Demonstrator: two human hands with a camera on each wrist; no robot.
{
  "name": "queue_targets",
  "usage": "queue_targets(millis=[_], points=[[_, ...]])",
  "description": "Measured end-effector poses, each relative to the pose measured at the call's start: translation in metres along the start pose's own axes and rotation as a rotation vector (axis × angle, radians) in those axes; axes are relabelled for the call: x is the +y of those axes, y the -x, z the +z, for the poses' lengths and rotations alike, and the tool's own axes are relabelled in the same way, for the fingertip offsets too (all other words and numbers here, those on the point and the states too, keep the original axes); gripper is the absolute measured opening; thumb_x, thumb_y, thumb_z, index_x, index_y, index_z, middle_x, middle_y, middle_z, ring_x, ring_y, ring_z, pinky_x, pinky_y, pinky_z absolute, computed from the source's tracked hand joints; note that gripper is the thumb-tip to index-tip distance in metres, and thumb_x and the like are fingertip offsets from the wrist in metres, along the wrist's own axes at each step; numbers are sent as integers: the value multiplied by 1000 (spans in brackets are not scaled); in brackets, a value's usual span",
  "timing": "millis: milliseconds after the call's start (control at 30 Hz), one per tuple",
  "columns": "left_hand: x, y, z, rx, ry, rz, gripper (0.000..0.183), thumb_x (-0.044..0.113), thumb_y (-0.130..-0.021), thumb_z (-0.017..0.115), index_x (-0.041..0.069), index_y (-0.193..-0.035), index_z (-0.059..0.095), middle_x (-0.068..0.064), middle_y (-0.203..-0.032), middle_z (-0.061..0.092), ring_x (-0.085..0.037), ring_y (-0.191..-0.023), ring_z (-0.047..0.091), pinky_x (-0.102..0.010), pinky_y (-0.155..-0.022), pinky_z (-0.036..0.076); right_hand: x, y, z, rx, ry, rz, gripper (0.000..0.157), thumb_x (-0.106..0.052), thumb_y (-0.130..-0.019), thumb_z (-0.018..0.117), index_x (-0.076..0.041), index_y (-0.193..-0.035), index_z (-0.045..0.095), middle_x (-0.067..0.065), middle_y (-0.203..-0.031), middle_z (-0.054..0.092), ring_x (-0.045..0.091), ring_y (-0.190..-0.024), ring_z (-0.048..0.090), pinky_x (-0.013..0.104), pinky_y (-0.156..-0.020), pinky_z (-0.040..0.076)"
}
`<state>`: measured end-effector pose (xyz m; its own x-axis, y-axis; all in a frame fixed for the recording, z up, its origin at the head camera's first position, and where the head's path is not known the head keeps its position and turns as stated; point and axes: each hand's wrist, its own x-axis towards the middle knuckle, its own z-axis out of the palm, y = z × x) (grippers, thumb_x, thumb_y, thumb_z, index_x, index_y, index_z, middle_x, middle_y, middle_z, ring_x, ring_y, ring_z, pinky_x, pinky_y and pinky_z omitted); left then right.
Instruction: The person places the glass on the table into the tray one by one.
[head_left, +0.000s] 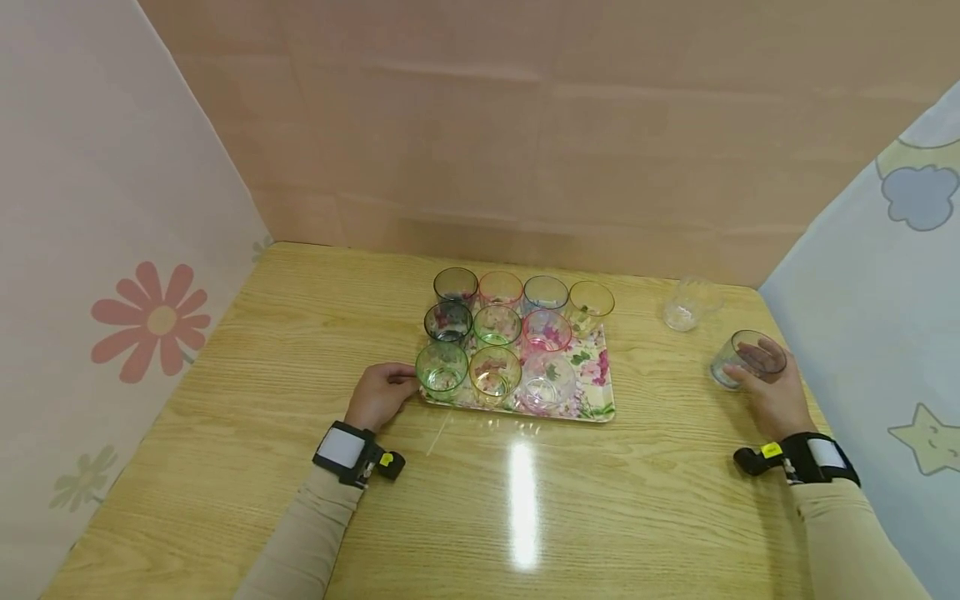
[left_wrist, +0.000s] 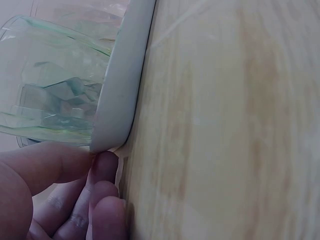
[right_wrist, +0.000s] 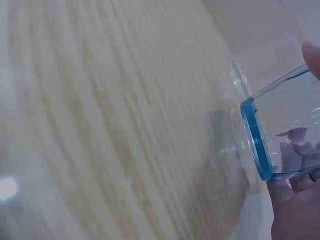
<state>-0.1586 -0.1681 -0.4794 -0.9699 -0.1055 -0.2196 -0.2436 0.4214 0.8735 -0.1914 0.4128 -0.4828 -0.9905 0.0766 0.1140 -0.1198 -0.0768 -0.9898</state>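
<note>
My left hand [head_left: 378, 397] pinches the near left corner of a floral tray [head_left: 598, 367] between thumb and fingers. In the left wrist view the tray's pale outer wall [left_wrist: 123, 75] meets the fingertips, and a green-tinted glass [left_wrist: 60, 85] stands just above them. Several tinted glasses stand upright on the tray in rows, among them a yellow glass [head_left: 495, 375] and a pink glass [head_left: 546, 332]. Far to the right, my right hand [head_left: 782, 402] grips a blue-tinted glass [head_left: 724, 367] round its side. The right wrist view shows this glass tilted, its thick blue base [right_wrist: 256, 140] facing left.
A clear glass [head_left: 681, 315] stands on the wooden table [head_left: 615, 500] at the back right, beyond the held one. A pinkish-brown backdrop [head_left: 525, 150] closes off the far side. Printed panels stand left [head_left: 90, 217] and right [head_left: 885, 333], the latter close to my right hand.
</note>
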Motion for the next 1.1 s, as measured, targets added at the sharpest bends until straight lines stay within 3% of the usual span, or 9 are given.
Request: queue_targets(millis=[233,467,733,1100], points=[[1,-1,-1,-9,-9,3,23,9,-96,69,-2,-116,74,-17,-102,74,-15,-65,63,-27,-59,51,-11,1,18,-63,56,-13,55,11,-98,58,-17,-140,38,-9,-130,58,-3,-119,55,8,-95,41],[0,-1,-1,-12,-8,3,24,10,-96,69,-2,-117,73,-17,-104,74,-14,-65,63,-27,-59,52,-24,1,38,-71,296,15,54,1,-99,63,-23,-142,40,-14,-127,49,-6,-116,48,9,-91,36],[-1,0,0,-3,-5,-10,24,9,-95,70,-2,-116,74,-18,-106,74,-15,-69,64,-26,-59,52,-24,0,68,-137,272,-27,60,7,-97,63,-20,-146,42,-9,-130,48,2,-120,46,11,-92,38],[1,-1,-1,-5,-10,-14,23,10,-96,69,-1,-115,74,-17,-102,74,-15,-67,63,-27,-60,52,-26,0,108,-199,425,-36,65,-1,-97,67,-11,-154,37,-10,-133,50,2,-121,45,12,-90,39]])
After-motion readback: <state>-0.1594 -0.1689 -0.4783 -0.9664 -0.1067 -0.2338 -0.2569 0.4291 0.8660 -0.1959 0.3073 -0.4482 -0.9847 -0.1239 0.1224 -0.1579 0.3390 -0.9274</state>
